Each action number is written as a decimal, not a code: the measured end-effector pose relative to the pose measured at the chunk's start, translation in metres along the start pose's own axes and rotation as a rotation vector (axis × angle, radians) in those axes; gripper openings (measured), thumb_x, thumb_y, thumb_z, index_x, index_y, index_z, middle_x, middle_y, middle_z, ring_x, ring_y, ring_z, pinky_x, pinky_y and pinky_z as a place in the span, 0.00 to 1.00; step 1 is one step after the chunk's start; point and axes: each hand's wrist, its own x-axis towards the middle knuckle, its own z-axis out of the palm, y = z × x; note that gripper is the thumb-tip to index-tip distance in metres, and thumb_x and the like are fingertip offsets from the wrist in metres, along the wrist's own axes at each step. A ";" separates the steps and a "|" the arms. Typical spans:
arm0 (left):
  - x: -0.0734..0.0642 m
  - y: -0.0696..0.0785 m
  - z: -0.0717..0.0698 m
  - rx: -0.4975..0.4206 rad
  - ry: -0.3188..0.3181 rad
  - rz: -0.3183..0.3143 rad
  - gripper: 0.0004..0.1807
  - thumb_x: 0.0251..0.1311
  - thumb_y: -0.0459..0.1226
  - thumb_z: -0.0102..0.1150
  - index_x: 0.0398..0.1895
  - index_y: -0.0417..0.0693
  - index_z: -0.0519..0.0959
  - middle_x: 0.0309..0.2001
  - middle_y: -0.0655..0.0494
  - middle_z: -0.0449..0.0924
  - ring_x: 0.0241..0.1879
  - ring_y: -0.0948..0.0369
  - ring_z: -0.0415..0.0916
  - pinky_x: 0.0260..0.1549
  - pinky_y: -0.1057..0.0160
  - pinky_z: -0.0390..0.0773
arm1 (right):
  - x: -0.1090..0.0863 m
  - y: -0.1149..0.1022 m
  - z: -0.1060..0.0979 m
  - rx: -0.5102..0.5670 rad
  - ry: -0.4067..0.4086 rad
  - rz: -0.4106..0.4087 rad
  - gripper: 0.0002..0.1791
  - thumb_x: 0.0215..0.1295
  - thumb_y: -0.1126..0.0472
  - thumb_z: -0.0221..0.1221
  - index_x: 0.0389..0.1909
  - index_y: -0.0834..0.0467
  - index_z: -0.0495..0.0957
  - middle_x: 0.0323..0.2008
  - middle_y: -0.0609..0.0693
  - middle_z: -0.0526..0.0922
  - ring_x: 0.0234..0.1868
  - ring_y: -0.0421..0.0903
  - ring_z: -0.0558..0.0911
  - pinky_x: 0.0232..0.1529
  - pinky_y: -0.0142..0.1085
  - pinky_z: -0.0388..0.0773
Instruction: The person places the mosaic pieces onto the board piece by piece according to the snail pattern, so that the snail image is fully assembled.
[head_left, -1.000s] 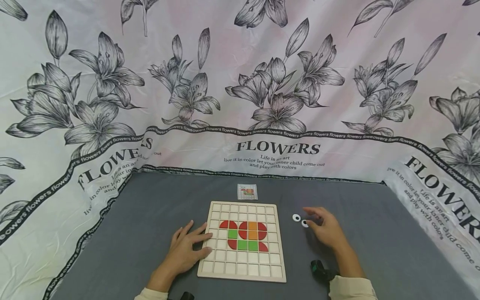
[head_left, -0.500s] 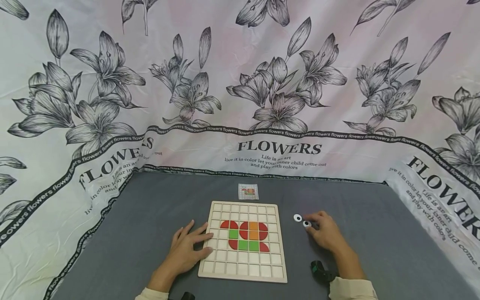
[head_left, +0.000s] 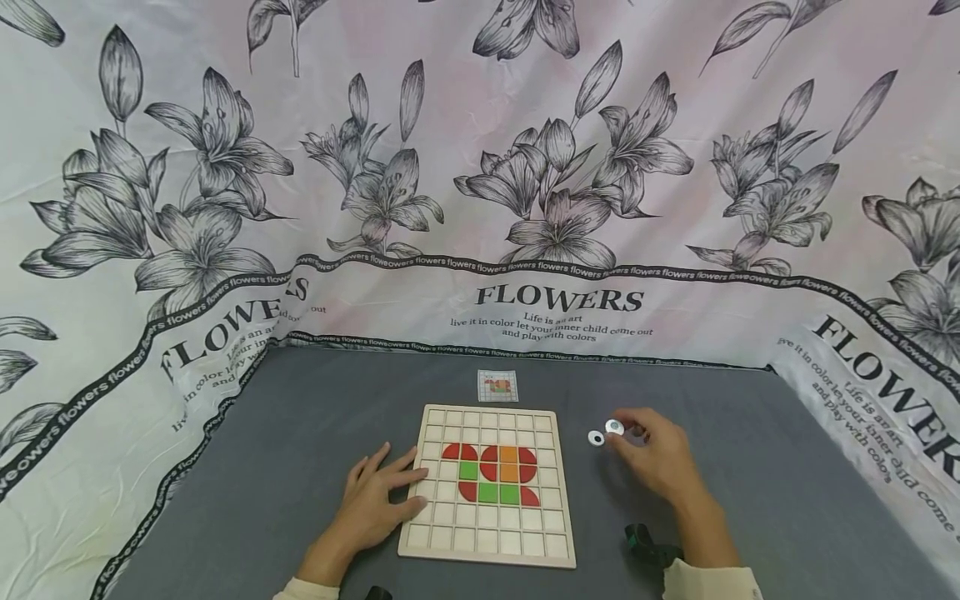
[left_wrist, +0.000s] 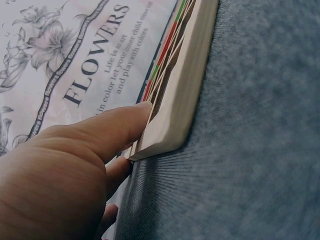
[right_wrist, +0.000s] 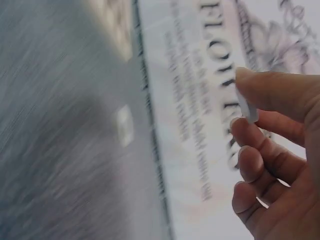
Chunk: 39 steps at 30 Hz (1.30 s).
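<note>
My right hand [head_left: 660,458] pinches a white round eye piece [head_left: 614,427] between thumb and fingers, to the right of the board. In the right wrist view that eye piece [right_wrist: 248,106] shows edge-on and lifted off the cloth. A second white eye piece [head_left: 596,438] with a black dot lies on the grey table beside it. My left hand [head_left: 371,507] rests with spread fingers on the left edge of the wooden grid board [head_left: 487,560]. Its thumb [left_wrist: 120,125] touches the board's rim in the left wrist view. Red, green and orange tiles [head_left: 488,493] sit in the middle cells.
A small printed pattern card [head_left: 497,386] lies behind the board. Grey cloth [head_left: 300,425] covers the table. A white flower-printed curtain [head_left: 555,308] hangs round the back and sides. A black strap device [head_left: 648,546] sits by the right wrist.
My right hand has taken hold of one eye piece and raised it off the table. The other eye piece stays in place. The left hand keeps its position on the board.
</note>
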 end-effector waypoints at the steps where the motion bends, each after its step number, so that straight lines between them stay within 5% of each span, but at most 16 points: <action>1: 0.000 0.000 0.000 0.001 0.001 0.000 0.23 0.55 0.47 0.69 0.54 0.55 0.83 0.67 0.57 0.67 0.72 0.45 0.46 0.65 0.40 0.37 | 0.001 -0.005 -0.002 0.009 0.023 -0.031 0.15 0.51 0.66 0.72 0.42 0.62 0.83 0.33 0.49 0.80 0.34 0.48 0.76 0.35 0.47 0.76; 5: 0.000 0.000 0.000 0.006 0.001 0.000 0.23 0.55 0.47 0.69 0.55 0.55 0.83 0.67 0.57 0.67 0.72 0.45 0.46 0.65 0.40 0.37 | 0.005 -0.028 -0.010 0.010 0.090 -0.135 0.16 0.49 0.67 0.73 0.41 0.59 0.84 0.34 0.46 0.80 0.35 0.44 0.75 0.36 0.47 0.78; 12: -0.001 0.000 0.000 0.003 -0.001 0.003 0.23 0.55 0.48 0.69 0.55 0.55 0.83 0.67 0.57 0.67 0.71 0.44 0.46 0.65 0.39 0.38 | 0.013 -0.067 -0.014 0.118 0.196 -0.377 0.19 0.43 0.69 0.75 0.40 0.60 0.84 0.35 0.46 0.81 0.37 0.44 0.77 0.39 0.28 0.74; 17: 0.000 -0.001 -0.001 -0.003 -0.011 -0.004 0.23 0.55 0.49 0.68 0.55 0.55 0.82 0.67 0.57 0.66 0.72 0.45 0.45 0.65 0.39 0.37 | 0.021 -0.087 -0.004 0.193 0.197 -0.482 0.19 0.43 0.69 0.75 0.40 0.61 0.84 0.36 0.48 0.82 0.39 0.45 0.78 0.38 0.31 0.75; 28: 0.001 0.000 -0.001 0.012 -0.004 -0.004 0.23 0.55 0.48 0.69 0.55 0.56 0.83 0.67 0.57 0.67 0.72 0.45 0.46 0.65 0.39 0.38 | 0.041 -0.108 0.059 0.272 0.185 -0.362 0.16 0.48 0.65 0.74 0.40 0.63 0.84 0.34 0.53 0.81 0.37 0.48 0.77 0.36 0.46 0.78; 39: 0.001 0.002 -0.002 0.024 -0.008 -0.004 0.23 0.55 0.48 0.69 0.55 0.56 0.83 0.67 0.57 0.67 0.71 0.44 0.46 0.65 0.39 0.39 | 0.046 -0.118 0.111 0.249 -0.118 -0.072 0.15 0.57 0.59 0.70 0.44 0.60 0.83 0.38 0.49 0.81 0.41 0.49 0.78 0.42 0.43 0.79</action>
